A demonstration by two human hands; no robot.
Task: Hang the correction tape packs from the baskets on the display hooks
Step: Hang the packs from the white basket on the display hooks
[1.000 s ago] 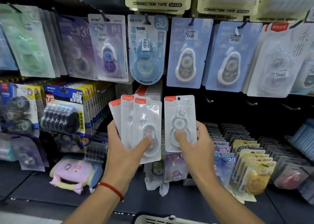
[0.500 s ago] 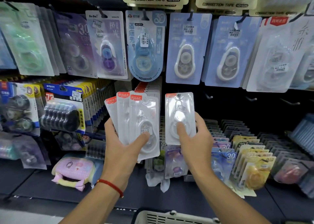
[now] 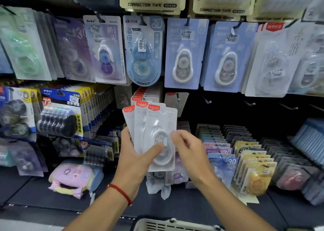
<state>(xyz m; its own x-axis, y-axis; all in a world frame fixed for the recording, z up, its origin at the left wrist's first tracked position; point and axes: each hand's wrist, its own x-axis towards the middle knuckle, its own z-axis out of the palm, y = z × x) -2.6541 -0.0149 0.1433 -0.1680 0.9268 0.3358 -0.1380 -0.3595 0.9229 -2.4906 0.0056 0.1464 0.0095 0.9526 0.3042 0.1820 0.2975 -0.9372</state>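
Observation:
My left hand (image 3: 135, 157) grips a fan of three white correction tape packs (image 3: 154, 123) with red tabs, thumb pressed on the front one. My right hand (image 3: 191, 153) is blurred and holds nothing. Its fingertips are at the right edge of the front pack. One white pack (image 3: 175, 101) hangs alone on a hook just above and behind the fan. More of the same packs (image 3: 146, 94) hang on the hook to its left. A white basket (image 3: 168, 224) shows its rim at the bottom edge.
Bare hooks (image 3: 207, 101) (image 3: 250, 104) (image 3: 289, 107) stick out of the dark panel to the right. Blue packs (image 3: 185, 55) hang in the row above. Slanted rows of packs (image 3: 245, 160) fill the lower right shelf; a pink pouch (image 3: 73, 176) lies lower left.
My right hand put its single white pack on the hook above, let go, and came down and left to the fan in my left hand.

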